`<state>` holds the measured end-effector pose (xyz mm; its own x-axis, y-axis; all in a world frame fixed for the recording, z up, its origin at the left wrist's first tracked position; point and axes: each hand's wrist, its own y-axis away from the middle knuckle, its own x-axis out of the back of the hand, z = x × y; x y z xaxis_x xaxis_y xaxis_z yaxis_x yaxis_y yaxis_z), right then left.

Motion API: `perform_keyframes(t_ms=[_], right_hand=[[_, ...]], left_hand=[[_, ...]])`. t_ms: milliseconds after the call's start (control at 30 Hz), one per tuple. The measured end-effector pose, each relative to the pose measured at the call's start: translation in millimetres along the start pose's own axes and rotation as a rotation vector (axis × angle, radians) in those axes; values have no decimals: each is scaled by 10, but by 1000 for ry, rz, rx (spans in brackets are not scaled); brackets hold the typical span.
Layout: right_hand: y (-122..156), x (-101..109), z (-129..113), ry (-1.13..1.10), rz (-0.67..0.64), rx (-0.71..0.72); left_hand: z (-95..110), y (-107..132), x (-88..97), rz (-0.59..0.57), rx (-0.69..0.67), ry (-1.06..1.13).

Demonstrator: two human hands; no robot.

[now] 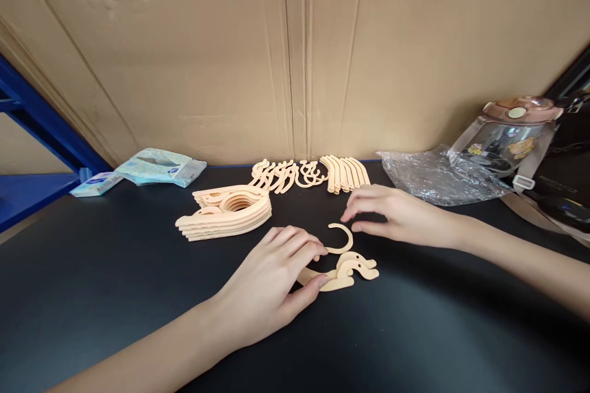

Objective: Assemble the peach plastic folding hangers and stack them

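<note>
My left hand [281,276] grips a beige folding-hanger part, thumb along its near edge and fingers curled over the top. The curved end of the hanger part [338,281], with small round holes, sticks out to the right of the hand. A beige hook [349,239] curves up just beyond it, its lower end close to my left fingertips. My right hand [387,212] hovers beside the hook with thumb and fingers apart, holding nothing. Beneath my left palm, the rest of the part is hidden.
A stack of beige hanger parts [225,215] lies to the left. Several hooks [311,173] and curved arms [345,173] line the back. Tissue packs [157,167] sit back left; a clear plastic bag [428,178] and a strapped bottle [507,141] stand right, before a cardboard wall [207,61].
</note>
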<state>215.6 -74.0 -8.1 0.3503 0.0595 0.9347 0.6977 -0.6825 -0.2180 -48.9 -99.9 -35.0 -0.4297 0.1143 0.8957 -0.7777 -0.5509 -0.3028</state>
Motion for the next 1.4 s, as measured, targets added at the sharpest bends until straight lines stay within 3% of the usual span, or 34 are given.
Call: perform_keyframes(t_ms=[67, 200, 367, 533, 900, 1400], right_hand=[[-89, 66, 54, 68, 44, -88], [-356, 172, 208, 332, 33, -397], [-658, 207, 484, 454, 5, -590], [-702, 225, 703, 496, -77, -769], [-545, 226, 831, 463, -194, -901], [-510, 157, 835, 529, -75, -992]], left_hand=[[-1, -2, -2, -6, 6, 9], [3, 0, 3, 1, -2, 26], [1, 5, 20, 0, -3, 24], [-5, 23, 19, -1, -9, 28], [-12, 13, 13, -6, -1, 41], [28, -6, 27, -20, -31, 57]])
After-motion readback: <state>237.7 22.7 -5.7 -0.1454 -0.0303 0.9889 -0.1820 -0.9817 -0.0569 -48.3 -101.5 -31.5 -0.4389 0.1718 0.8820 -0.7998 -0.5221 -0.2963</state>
